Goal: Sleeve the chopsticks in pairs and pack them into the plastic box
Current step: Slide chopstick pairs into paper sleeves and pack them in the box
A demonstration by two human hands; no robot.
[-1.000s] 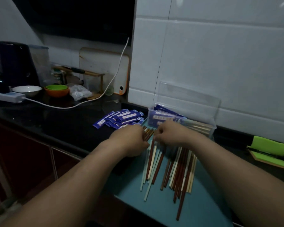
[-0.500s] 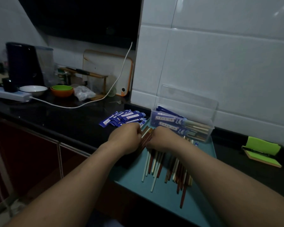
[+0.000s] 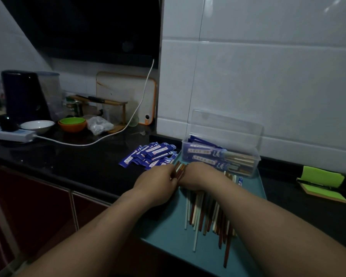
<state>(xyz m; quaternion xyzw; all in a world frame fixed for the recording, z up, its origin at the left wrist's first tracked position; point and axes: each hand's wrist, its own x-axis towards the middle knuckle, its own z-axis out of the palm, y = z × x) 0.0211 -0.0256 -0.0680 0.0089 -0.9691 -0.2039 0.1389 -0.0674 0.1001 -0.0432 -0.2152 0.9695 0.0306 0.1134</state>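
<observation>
A heap of loose brown and cream chopsticks lies on a teal mat. My left hand and my right hand are side by side at the heap's far end, with fingers curled round a small bunch of chopsticks whose ends stick out between them. Blue paper sleeves are piled on the black counter just beyond my left hand. A clear plastic box with its lid up stands behind my right hand and holds several sleeved pairs.
A white tiled wall rises behind the box. Green notepads lie at the right. Farther left are a white cable, a power strip, bowls, a dark kettle and a cutting board. The counter edge runs along my left forearm.
My two hands have drawn closer together, bunching the chopstick ends between them. The camera has tilted up a little.
</observation>
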